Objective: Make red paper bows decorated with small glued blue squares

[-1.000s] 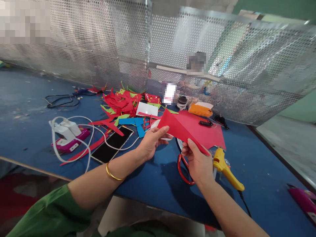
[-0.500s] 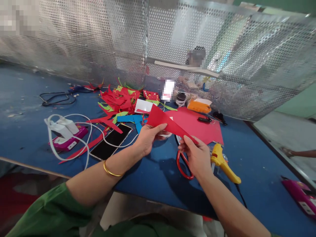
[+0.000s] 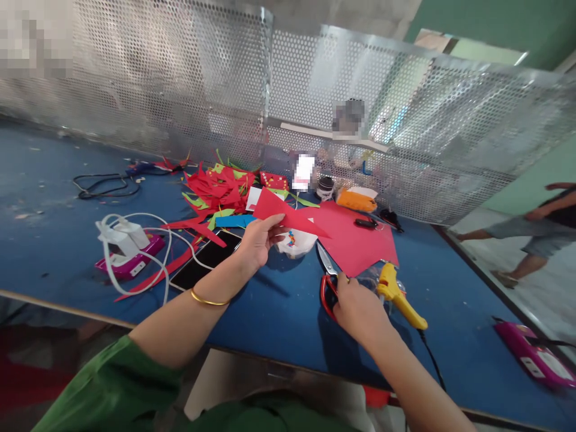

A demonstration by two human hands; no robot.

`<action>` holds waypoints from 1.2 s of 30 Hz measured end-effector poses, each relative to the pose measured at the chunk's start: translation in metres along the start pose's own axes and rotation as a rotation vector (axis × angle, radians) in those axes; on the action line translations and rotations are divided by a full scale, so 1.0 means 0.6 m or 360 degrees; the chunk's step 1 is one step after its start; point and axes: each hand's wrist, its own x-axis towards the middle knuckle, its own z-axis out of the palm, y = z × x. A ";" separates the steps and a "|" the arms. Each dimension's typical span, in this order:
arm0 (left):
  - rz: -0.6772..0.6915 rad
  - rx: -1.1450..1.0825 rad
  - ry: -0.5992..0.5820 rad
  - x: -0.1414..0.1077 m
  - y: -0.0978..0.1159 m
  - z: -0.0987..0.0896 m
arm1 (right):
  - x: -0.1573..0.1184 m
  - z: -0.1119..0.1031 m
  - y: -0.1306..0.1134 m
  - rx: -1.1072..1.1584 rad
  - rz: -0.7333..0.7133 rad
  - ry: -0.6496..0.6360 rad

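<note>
A tapering strip of red paper (image 3: 288,218) is pinched between the thumb and fingers of my left hand (image 3: 261,237), raised over the table. Its pointed end sticks out to the right. My right hand (image 3: 360,303) is down at the red-handled scissors (image 3: 326,264), fingers closed around one handle loop; some fingertips are hidden. The scissor blades point away from me, beside a larger red paper sheet (image 3: 360,249). Behind the held strip sits a white plastic bag or pack with a coloured print (image 3: 297,245).
A yellow glue gun (image 3: 400,297) lies right of my right hand. Left are a phone (image 3: 202,264), white cables and a purple power strip (image 3: 130,258). Red and green paper scraps (image 3: 220,189) pile up behind. A perforated metal screen (image 3: 180,90) borders the table; a person walks at right.
My right hand has let go of the red paper and moved down to the scissors. The left hand keeps the paper, shifted slightly left. A walking person has come into view at right.
</note>
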 end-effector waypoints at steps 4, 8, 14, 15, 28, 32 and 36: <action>-0.0024 -0.0004 0.0005 0.001 0.000 -0.001 | 0.011 -0.004 0.015 0.0147 0.0081 0.0006; -0.0030 -0.0014 0.0013 0.003 -0.001 -0.002 | 0.008 0.005 0.031 0.0748 0.0162 0.0005; -0.0030 -0.0039 0.0034 0.004 0.003 0.001 | 0.001 0.040 0.026 0.1789 0.0268 0.0179; -0.0030 -0.0041 0.0040 0.005 0.004 0.001 | -0.002 0.042 0.023 0.1970 0.0296 0.0235; 0.0066 0.0158 -0.0064 -0.010 -0.006 0.006 | 0.011 -0.029 0.011 0.2911 -0.0092 0.0563; 0.0114 0.0291 -0.0162 -0.015 -0.007 0.005 | 0.049 -0.053 0.024 0.2627 -0.0067 0.0864; 0.0107 0.0504 -0.0338 -0.025 -0.007 0.005 | 0.065 -0.044 0.025 0.2398 -0.0081 0.0733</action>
